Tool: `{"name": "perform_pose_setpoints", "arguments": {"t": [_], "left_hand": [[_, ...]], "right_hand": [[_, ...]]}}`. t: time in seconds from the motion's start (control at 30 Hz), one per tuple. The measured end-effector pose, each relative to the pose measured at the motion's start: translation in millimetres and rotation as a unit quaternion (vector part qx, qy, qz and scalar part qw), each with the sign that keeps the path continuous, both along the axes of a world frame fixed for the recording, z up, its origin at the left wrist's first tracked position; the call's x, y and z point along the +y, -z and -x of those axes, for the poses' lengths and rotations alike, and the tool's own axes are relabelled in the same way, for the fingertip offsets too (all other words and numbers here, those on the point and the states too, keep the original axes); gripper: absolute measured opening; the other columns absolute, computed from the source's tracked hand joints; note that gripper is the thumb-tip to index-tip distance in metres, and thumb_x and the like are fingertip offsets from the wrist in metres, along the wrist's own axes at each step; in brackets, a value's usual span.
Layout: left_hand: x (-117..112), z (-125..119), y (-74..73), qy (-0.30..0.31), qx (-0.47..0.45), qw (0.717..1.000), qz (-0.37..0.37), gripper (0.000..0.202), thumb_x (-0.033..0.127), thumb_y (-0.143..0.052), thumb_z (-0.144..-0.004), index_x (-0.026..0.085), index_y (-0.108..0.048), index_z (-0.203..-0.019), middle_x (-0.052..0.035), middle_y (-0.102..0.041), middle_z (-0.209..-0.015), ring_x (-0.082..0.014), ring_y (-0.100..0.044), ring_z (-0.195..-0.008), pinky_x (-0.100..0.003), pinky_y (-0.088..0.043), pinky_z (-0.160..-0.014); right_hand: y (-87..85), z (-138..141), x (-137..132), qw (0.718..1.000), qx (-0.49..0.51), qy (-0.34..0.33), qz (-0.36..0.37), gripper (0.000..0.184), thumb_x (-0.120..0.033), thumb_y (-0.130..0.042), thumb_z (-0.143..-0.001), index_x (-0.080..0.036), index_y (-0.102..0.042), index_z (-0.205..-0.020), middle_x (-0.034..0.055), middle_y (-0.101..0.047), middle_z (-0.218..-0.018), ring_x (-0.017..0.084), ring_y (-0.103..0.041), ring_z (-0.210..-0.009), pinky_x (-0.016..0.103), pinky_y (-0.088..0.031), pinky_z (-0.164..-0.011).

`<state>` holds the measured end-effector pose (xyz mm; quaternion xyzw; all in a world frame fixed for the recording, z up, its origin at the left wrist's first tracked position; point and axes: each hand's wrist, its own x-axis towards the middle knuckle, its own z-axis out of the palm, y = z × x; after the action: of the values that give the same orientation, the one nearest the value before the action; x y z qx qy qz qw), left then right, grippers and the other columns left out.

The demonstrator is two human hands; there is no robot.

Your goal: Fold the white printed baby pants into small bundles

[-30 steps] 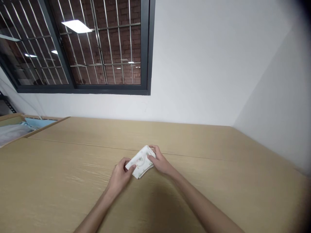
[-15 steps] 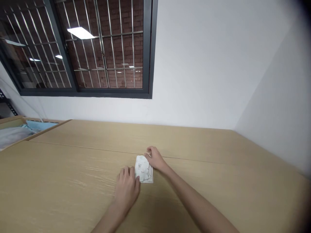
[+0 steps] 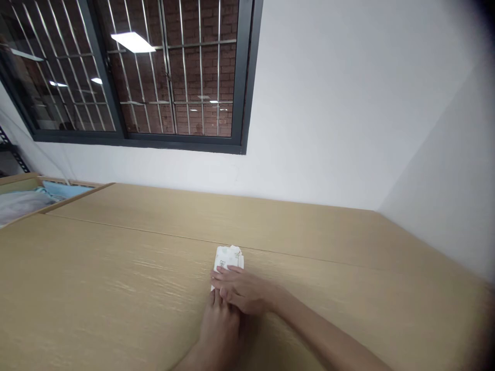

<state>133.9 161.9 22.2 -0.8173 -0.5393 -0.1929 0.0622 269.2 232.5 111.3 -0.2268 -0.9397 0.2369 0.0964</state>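
Note:
A small folded white piece (image 3: 225,253) with printed figures and an uneven right edge lies on the wood-coloured tabletop; its kind is not certain. My right hand (image 3: 245,289) lies flat across its near part, fingers stretched out to the left. Below that, my left hand (image 3: 220,319) reaches up to the near edge of the white piece. Two left fingers show, straight and resting low, while the others and the thumb are hidden by the right hand. Both hands touch or overlap each other.
The tabletop (image 3: 116,268) has a seam running across it. An open compartment (image 3: 73,198) at the far left holds blue and whitish soft material. Behind stand a white wall (image 3: 317,103) and a barred window with a dark frame (image 3: 174,141).
My right hand has come down from the far right corner of the white piece to lie over its near part. My left hand has shifted right and nearer to me, partly beneath it.

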Motion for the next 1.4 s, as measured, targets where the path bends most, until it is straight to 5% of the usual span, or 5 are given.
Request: {"name": "perform_pose_setpoints", "arguments": {"t": [0.27, 0.57, 0.8, 1.07, 1.4], "left_hand": [[-1, 2, -12.0, -0.027, 0.050, 0.998, -0.007, 0.061, 0.036, -0.059, -0.088, 0.010, -0.054, -0.142, -0.0273, -0.055, -0.144, -0.0462, -0.057, -0.128, -0.060, -0.055, -0.098], [-4, 4, -16.0, -0.031, 0.052, 0.998, -0.025, 0.058, 0.036, -0.054, -0.090, 0.012, -0.053, -0.143, -0.0260, -0.055, -0.143, -0.0438, -0.057, -0.128, -0.058, -0.055, -0.094], [7, 24, -45.7, -0.052, -0.071, 0.996, -0.011, 0.042, 0.044, -0.041, -0.100, 0.021, -0.056, -0.131, -0.0144, -0.065, -0.123, -0.0308, -0.061, -0.107, -0.047, -0.050, -0.089], [36, 52, -57.8, -0.189, -0.052, 0.980, 0.032, 0.038, 0.044, -0.036, -0.102, 0.018, -0.062, -0.092, -0.0121, -0.067, -0.098, -0.0313, -0.061, -0.097, -0.044, -0.041, -0.084], [52, 47, -55.6, -0.156, -0.124, 0.971, 0.129, 0.029, 0.035, -0.042, -0.098, 0.018, -0.063, -0.087, -0.0102, -0.074, -0.096, -0.0277, -0.067, -0.096, -0.038, -0.039, -0.083]], "right_hand": [[23.9, -16, 47, 0.988, 0.005, 0.041, -0.150, 0.051, -0.033, -0.036, -0.108, -0.029, -0.032, -0.159, 0.0047, -0.035, -0.162, 0.023, -0.029, -0.151, 0.050, -0.023, -0.125], [34.2, -21, 63, 0.984, 0.007, 0.116, -0.138, 0.054, -0.038, -0.027, -0.110, -0.021, -0.026, -0.161, 0.0082, -0.027, -0.165, 0.023, -0.023, -0.153, 0.050, -0.022, -0.125], [49.5, -26, 69, 0.964, 0.079, 0.220, -0.126, 0.061, -0.046, -0.024, -0.109, -0.015, -0.024, -0.161, 0.0134, -0.027, -0.165, 0.025, -0.027, -0.152, 0.050, -0.028, -0.124], [43.4, -25, 60, 0.947, 0.129, 0.233, -0.180, 0.045, -0.039, -0.034, -0.107, -0.017, -0.053, -0.142, 0.0151, -0.055, -0.144, 0.026, -0.047, -0.136, 0.048, -0.037, -0.114], [36.7, -21, 52, 0.942, 0.134, 0.219, -0.218, 0.020, -0.031, -0.055, -0.098, -0.019, -0.060, -0.112, 0.0113, -0.061, -0.113, 0.027, -0.054, -0.107, 0.044, -0.043, -0.096]]}}
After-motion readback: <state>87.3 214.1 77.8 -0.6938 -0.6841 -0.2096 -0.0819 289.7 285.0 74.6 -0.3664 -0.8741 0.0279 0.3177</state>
